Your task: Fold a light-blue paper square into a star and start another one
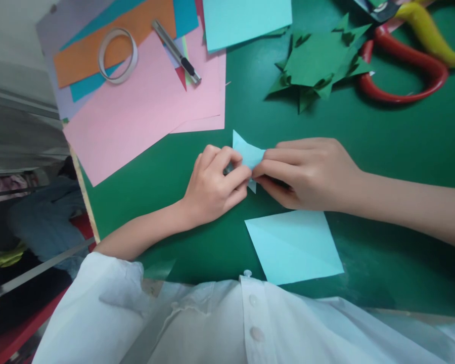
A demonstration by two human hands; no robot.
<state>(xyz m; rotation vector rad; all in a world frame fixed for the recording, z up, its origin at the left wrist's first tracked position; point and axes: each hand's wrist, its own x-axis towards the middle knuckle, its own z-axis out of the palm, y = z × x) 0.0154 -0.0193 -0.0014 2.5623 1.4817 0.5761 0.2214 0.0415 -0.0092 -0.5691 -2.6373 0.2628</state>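
Note:
Both hands meet at the middle of the green table [382, 136] over a small folded piece of light blue paper [247, 151]. My left hand [216, 184] pinches its left side with curled fingers. My right hand [307, 172] presses and pinches its right side. One pointed corner of the paper sticks up above the fingers and a small tip shows below them. A flat light blue square sheet [293, 245] lies just in front of my right hand, near my white shirt.
Pink sheets [144, 111] with orange, teal and grey paper lie at the back left, bearing a tape roll [117, 54] and a utility knife [176, 50]. A large light blue sheet [246, 20], folded green paper shapes [318, 63], red-handled scissors [405, 76] and a yellow handle [428, 33] lie behind.

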